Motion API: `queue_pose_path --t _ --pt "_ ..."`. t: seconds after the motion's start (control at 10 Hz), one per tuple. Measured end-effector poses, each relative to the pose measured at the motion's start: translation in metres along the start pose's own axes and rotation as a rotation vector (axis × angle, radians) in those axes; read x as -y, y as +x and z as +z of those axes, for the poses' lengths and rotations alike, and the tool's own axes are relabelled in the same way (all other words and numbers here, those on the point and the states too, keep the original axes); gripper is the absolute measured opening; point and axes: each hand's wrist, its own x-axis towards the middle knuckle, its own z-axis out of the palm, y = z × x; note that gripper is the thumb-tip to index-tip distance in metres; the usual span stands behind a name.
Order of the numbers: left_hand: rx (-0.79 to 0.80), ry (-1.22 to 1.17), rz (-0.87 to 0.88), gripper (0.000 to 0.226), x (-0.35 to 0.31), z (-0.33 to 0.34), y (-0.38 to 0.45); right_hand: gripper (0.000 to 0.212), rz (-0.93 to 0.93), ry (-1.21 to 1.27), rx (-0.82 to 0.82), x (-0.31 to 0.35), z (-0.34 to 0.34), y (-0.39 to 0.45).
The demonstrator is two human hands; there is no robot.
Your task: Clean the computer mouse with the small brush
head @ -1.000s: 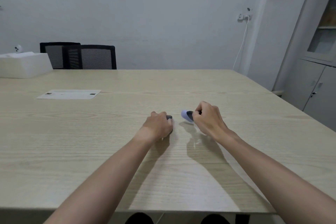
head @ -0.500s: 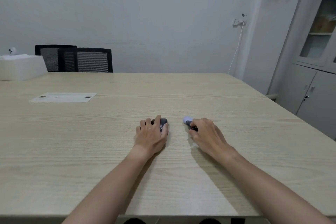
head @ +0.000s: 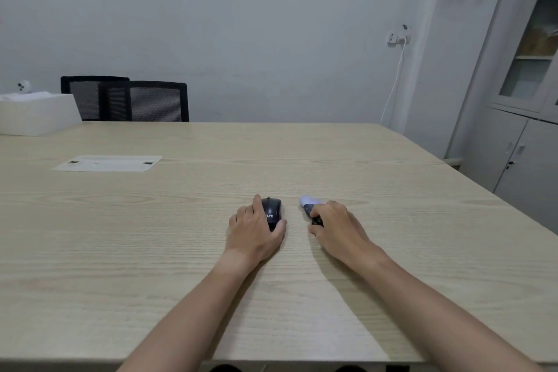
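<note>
A black computer mouse (head: 271, 211) lies on the wooden table (head: 151, 235) near its middle. My left hand (head: 255, 231) holds it from the left side, index finger along its left edge and thumb against its near right corner. A hand's width to the right lies the small brush (head: 308, 205), dark-bodied with a pale lilac tip pointing away to the left. My right hand (head: 335, 228) grips the brush's near end with curled fingers, which hide most of the handle.
A flat white cover plate (head: 108, 163) sits on the table at the left. A white box (head: 36, 113) stands at the far left corner. Two black mesh chairs (head: 129, 101) stand behind the table. A grey cabinet (head: 525, 100) is at the right.
My left hand has uncovered the mouse and now lies along its left side. My right hand lowered the brush onto the table. The camera tilted down a little.
</note>
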Motion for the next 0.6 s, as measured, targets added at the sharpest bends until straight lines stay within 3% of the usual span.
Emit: queue_pose_path --t 0.4,0.5,0.6 --pt "0.033 -0.089 -0.060 0.082 0.006 0.004 0.001 0.024 -0.016 0.040 -0.051 0.013 -0.010 -0.007" --pt "0.020 -0.036 -0.029 0.076 0.008 0.002 -0.004 0.024 -0.034 0.144 -0.129 0.024 -0.036 -0.025" --pt "0.059 0.085 -0.057 0.088 0.016 0.006 -0.007 0.010 -0.121 0.361 -0.367 0.036 -0.080 -0.064"
